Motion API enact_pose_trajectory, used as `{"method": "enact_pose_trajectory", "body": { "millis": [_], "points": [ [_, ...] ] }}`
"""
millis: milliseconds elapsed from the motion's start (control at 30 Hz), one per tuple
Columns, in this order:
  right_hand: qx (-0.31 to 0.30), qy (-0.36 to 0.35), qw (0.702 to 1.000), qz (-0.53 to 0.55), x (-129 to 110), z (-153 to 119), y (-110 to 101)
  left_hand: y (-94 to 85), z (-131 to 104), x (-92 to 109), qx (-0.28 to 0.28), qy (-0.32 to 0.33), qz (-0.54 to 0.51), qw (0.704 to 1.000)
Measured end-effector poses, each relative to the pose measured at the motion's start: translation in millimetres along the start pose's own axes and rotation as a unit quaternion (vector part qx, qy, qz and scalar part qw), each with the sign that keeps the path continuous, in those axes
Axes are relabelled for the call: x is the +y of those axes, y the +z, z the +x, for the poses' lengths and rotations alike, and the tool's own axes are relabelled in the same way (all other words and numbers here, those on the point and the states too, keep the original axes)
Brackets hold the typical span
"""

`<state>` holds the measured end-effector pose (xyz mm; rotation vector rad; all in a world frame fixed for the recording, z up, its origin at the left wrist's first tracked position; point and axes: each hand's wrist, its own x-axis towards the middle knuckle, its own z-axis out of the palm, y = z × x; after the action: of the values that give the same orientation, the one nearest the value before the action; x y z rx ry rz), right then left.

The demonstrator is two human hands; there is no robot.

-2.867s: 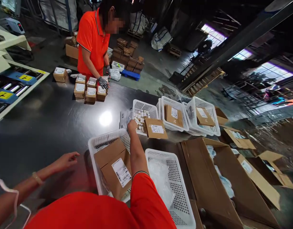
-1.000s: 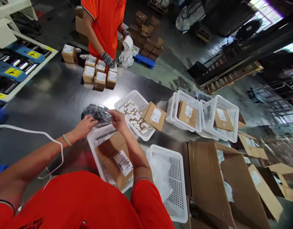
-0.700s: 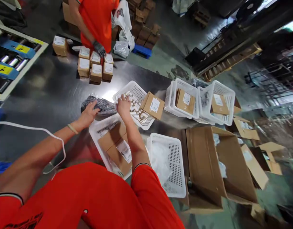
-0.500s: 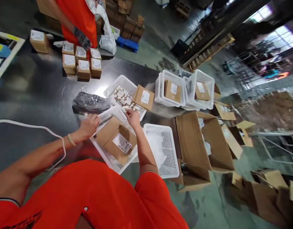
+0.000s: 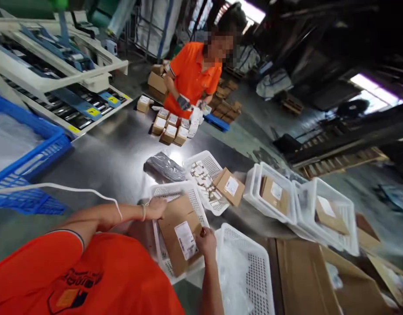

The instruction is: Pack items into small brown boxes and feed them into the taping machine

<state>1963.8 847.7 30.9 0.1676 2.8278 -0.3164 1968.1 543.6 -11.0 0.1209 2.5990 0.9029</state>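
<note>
A flat brown cardboard mailer (image 5: 177, 221) with a printed white label (image 5: 186, 240) lies in a white perforated basket (image 5: 164, 189) before me. My right hand (image 5: 206, 241) has its fingers curled closed at the mailer's right edge, beside the label. At the mailer's upper left edge is my left hand (image 5: 156, 208), blurred, so its grip does not show clearly. Beyond the basket, a second white basket (image 5: 206, 158) holds many small white-and-brown pieces (image 5: 203, 178). Another labelled mailer (image 5: 230, 187) rests on its right side. A stack of grey plastic bags (image 5: 165, 167) lies left of it.
A co-worker (image 5: 195, 74) handles labels (image 5: 195, 121) behind several small boxes (image 5: 170, 131). A blue crate (image 5: 30, 157) and roller conveyor (image 5: 90, 105) stand left. White baskets (image 5: 263, 262) and large cartons (image 5: 303, 275) line the right. A white cord (image 5: 86, 189) crosses my left arm.
My right hand has gone from the basket's far corner to the mailer's right edge. My left hand has shifted from the basket rim onto the mailer. The view has swung up and left.
</note>
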Motion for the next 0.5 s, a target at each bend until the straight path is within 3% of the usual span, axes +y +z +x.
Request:
{"method": "enact_pose_trajectory", "body": {
  "millis": [133, 200, 267, 333, 367, 433, 500],
  "points": [
    [-0.008, -0.017, 0.987, 0.157, 5.2, -8.6, -23.1, -15.3, -16.3, -5.1, 0.016, 0.024, -0.032, 0.999],
    [0.000, -0.033, 0.976, 0.216, -2.7, -18.2, -43.6, -36.5, -25.3, -16.1, 0.015, 0.054, -0.052, 0.997],
    [0.042, -0.065, 0.965, 0.250, -24.2, -34.1, -62.6, -69.8, -37.1, -36.1, 0.011, 0.080, -0.063, 0.995],
    [0.090, -0.142, 0.948, 0.270, -61.4, -57.3, -71.7, -111.9, -56.2, -67.0, 0.042, 0.103, -0.059, 0.992],
    [0.115, -0.189, 0.936, 0.273, -85.9, -70.5, -70.3, -134.6, -68.9, -86.7, 0.088, 0.118, -0.053, 0.988],
    [0.151, -0.278, 0.913, 0.257, -144.6, -95.4, -54.7, -179.1, -98.0, -133.1, 0.223, 0.133, -0.016, 0.965],
    [0.137, -0.337, 0.911, 0.197, -210.8, -111.5, -25.4, -218.0, -126.2, -183.7, 0.369, 0.156, 0.044, 0.915]
  ]
}}
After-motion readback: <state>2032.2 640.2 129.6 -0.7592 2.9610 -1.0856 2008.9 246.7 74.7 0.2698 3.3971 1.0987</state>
